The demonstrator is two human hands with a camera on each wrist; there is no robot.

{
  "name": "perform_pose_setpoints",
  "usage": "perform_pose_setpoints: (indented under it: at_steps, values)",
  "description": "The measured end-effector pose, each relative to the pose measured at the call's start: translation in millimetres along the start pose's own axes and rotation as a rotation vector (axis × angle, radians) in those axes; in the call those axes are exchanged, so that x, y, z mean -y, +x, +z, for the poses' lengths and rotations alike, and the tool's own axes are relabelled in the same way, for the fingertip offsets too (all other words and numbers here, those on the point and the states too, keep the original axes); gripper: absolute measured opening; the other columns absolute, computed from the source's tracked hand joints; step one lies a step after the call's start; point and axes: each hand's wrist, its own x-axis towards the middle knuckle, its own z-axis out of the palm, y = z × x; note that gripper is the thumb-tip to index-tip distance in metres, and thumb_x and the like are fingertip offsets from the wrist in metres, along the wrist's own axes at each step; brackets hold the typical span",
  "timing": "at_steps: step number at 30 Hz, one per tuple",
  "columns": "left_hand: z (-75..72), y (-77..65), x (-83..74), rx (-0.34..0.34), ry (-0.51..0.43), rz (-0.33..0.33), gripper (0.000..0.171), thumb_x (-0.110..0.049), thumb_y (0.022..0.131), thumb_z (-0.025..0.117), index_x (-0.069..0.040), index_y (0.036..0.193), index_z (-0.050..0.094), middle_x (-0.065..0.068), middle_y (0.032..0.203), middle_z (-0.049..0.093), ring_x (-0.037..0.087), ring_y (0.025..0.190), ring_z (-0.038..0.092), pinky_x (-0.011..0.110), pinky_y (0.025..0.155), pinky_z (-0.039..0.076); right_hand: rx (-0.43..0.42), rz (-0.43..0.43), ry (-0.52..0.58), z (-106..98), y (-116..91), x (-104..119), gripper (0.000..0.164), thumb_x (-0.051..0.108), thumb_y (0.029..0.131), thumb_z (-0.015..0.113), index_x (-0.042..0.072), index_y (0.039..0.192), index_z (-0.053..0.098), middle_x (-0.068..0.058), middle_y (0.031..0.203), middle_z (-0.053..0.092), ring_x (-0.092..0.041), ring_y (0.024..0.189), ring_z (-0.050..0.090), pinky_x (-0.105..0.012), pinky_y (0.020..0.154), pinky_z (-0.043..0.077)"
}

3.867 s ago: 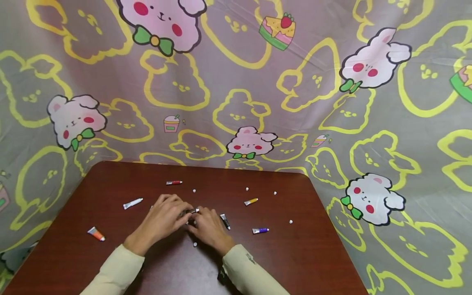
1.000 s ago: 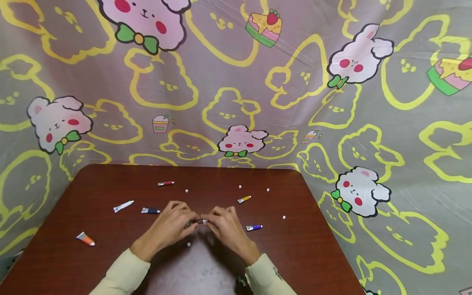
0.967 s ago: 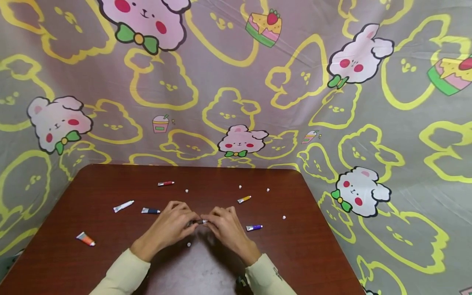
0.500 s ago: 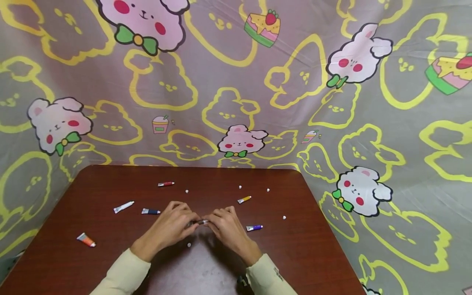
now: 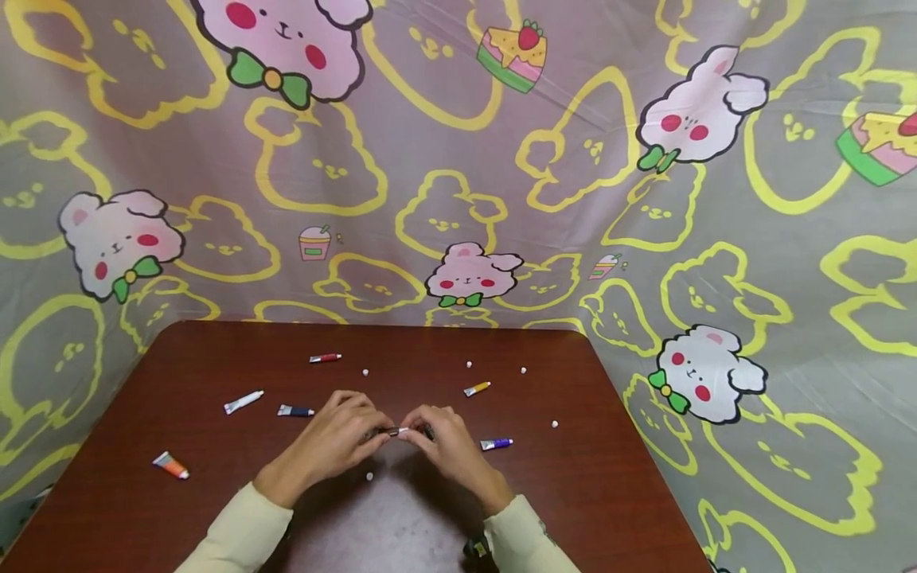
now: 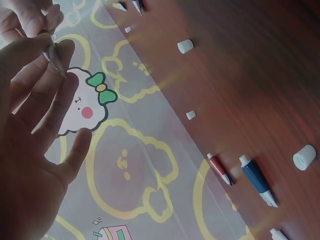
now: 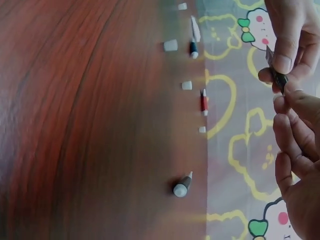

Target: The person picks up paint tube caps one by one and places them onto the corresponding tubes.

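In the head view, my left hand [image 5: 331,436] pinches a small dark paint tube [image 5: 393,432] by its body, over the middle of the table. My right hand [image 5: 453,447] pinches the white cap end of that tube, thumb and index finger meeting there. The right wrist view shows the tube's dark side [image 7: 279,78] between both hands' fingertips; a silvery side [image 6: 54,59] faces the left wrist camera. My right hand's other fingers are loosely bent. A white cap [image 5: 369,477] lies on the table below the hands.
Around the hands on the brown table [image 5: 236,509] lie paint tubes: orange [image 5: 172,465], white [image 5: 243,402], navy [image 5: 295,411], red [image 5: 325,358], yellow [image 5: 477,389] and purple [image 5: 497,444]. Several white caps, one at back right [image 5: 523,370], are scattered about. A patterned curtain [image 5: 401,143] hangs behind.
Since the oldest frame both hands have shifted rightward; the navy tube came into view, and my right hand now covers where a black tube lay. Lately my right fingers shifted slightly on the cap end.
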Motion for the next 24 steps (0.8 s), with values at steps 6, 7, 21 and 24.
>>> perform_pose_setpoints:
  at_steps: [6, 7, 21, 24]
  values:
    - [0.1, 1.0, 0.4, -0.023, -0.036, -0.022, 0.01, -0.023, 0.092, 0.087, -0.021, 0.1, 0.082, -0.013, 0.089, 0.075, 0.009, 0.092, 0.066, 0.051, 0.098, 0.05, -0.013, 0.103, 0.207, 1.4, -0.3, -2.1, 0.012, 0.015, 0.095, 0.084, 0.012, 0.103, 0.075, -0.002, 0.095, 0.081, -0.005, 0.085, 0.071, -0.041, 0.076, 0.063]
    - [0.2, 1.1, 0.5, -0.025, -0.037, -0.024, 0.01, -0.023, 0.092, 0.087, -0.021, 0.1, 0.082, -0.013, 0.089, 0.075, 0.009, 0.092, 0.066, 0.051, 0.097, 0.05, -0.012, 0.116, 0.229, 1.4, -0.3, -2.1, 0.012, 0.015, 0.094, 0.084, 0.012, 0.103, 0.076, -0.002, 0.096, 0.081, -0.004, 0.086, 0.07, -0.043, 0.076, 0.064]
    - [-1.1, 2.6, -1.3, -0.042, -0.051, 0.01, 0.013, -0.023, 0.093, 0.087, -0.021, 0.105, 0.083, -0.013, 0.093, 0.077, 0.011, 0.097, 0.067, 0.052, 0.099, 0.049, 0.006, 0.186, 0.271, 6.9, -2.2, -5.1, 0.024, 0.021, 0.11, 0.065, 0.013, 0.088, 0.071, -0.002, 0.075, 0.074, 0.002, 0.069, 0.063, -0.018, 0.064, 0.053]
    - [-1.1, 3.9, -2.5, -0.054, -0.043, 0.021, 0.014, -0.024, 0.092, 0.088, -0.02, 0.105, 0.083, -0.012, 0.093, 0.077, 0.012, 0.097, 0.067, 0.051, 0.1, 0.049, -0.008, 0.223, 0.247, 7.1, -1.3, -2.1, 0.033, 0.024, 0.112, 0.062, 0.015, 0.081, 0.067, 0.001, 0.067, 0.066, 0.004, 0.063, 0.054, -0.017, 0.061, 0.047]
